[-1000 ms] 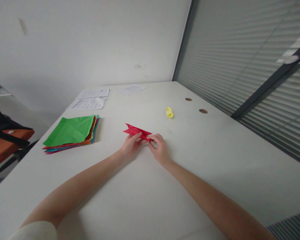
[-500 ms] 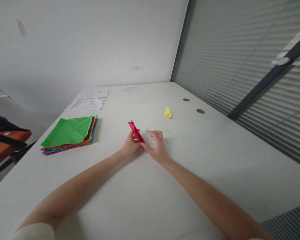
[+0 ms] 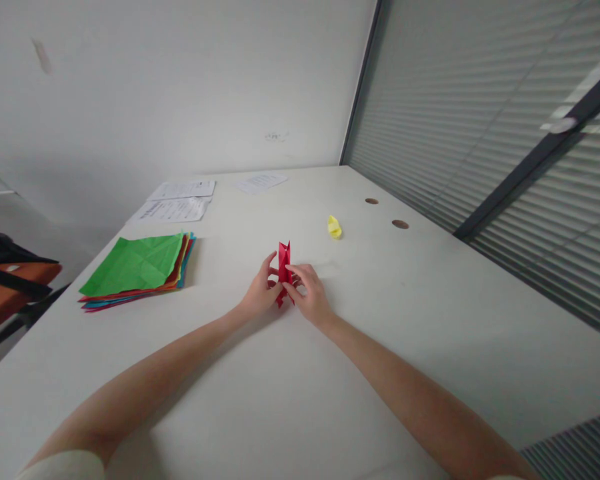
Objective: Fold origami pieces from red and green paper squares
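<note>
A narrow piece of folded red paper [image 3: 284,256] stands roughly upright between my hands, its top end showing two points and a notch. My left hand [image 3: 261,291] grips its left side low down, the thumb on the near face and the index finger raised apart from it. From the right, my right hand [image 3: 313,297] pinches the same paper with thumb and fingers. Parts of the lower paper are covered by my fingers. Beyond my right hand lies a small folded yellow paper piece [image 3: 335,228] on the white table.
At the left is a stack of coloured paper sheets [image 3: 135,267] with a creased green one on top. Printed papers [image 3: 175,209] lie at the far left, another sheet [image 3: 261,183] near the wall. Two round holes [image 3: 401,225] sit near the blinds. An orange chair [image 3: 20,283] stands left.
The red paper has turned from leaning left to nearly upright. My right fingers have closed onto it, and my left index finger has lifted away.
</note>
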Action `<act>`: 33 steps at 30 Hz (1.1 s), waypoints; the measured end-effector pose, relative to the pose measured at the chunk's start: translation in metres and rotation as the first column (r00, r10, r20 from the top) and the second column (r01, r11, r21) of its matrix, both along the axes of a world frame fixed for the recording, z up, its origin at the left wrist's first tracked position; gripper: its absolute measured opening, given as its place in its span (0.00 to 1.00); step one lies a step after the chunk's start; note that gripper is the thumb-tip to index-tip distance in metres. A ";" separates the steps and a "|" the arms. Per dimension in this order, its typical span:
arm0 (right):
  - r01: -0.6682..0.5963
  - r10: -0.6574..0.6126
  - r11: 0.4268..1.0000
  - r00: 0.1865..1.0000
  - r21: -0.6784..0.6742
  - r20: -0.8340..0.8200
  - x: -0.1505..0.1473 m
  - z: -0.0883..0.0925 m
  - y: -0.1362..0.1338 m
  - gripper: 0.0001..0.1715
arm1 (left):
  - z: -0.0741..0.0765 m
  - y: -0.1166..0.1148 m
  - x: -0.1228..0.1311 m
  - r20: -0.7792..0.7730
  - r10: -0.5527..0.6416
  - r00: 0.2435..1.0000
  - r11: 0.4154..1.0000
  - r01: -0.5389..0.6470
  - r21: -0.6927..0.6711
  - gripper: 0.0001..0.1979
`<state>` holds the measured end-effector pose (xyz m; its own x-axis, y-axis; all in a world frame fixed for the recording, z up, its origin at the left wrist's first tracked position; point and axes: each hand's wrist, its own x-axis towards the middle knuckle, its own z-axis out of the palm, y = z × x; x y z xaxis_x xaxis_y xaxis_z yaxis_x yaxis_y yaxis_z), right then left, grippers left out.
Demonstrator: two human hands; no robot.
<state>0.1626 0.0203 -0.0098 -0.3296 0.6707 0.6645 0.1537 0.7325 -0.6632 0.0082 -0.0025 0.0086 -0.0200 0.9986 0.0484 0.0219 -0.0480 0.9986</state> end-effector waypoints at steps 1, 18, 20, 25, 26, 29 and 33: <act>-0.020 0.020 1.000 1.000 0.022 0.016 0.000 0.000 0.000 0.20 | 0.001 0.000 -0.002 -0.019 0.013 1.000 1.000 -0.013 0.025 0.42; 0.057 -0.055 0.998 0.997 -0.026 0.061 -0.005 0.000 -0.002 0.07 | 0.015 0.012 -0.018 -0.114 0.216 0.970 0.966 -0.195 0.169 0.21; 0.031 -0.030 0.999 0.997 -0.010 0.078 -0.006 -0.001 -0.003 0.07 | 0.016 0.013 -0.019 -0.112 0.238 0.965 0.960 -0.216 0.178 0.24; -0.029 0.030 1.000 0.991 -0.006 0.127 -0.006 0.001 -0.008 0.06 | 0.017 0.018 -0.023 -0.122 0.267 0.956 0.951 -0.240 0.195 0.13; -0.027 0.029 0.999 0.993 -0.020 0.117 -0.006 0.002 -0.008 0.05 | 0.017 0.019 -0.023 -0.101 0.271 0.957 0.951 -0.250 0.183 0.12; 0.008 -0.002 0.995 0.998 -0.099 0.057 -0.005 0.002 -0.003 0.03 | 0.018 0.021 -0.022 0.017 0.261 0.965 0.958 -0.261 0.121 0.17; 0.057 -0.059 0.978 0.998 -0.201 -0.003 -0.003 0.001 0.004 0.04 | 0.017 0.019 -0.017 0.219 0.220 0.951 0.975 -0.224 -0.006 0.23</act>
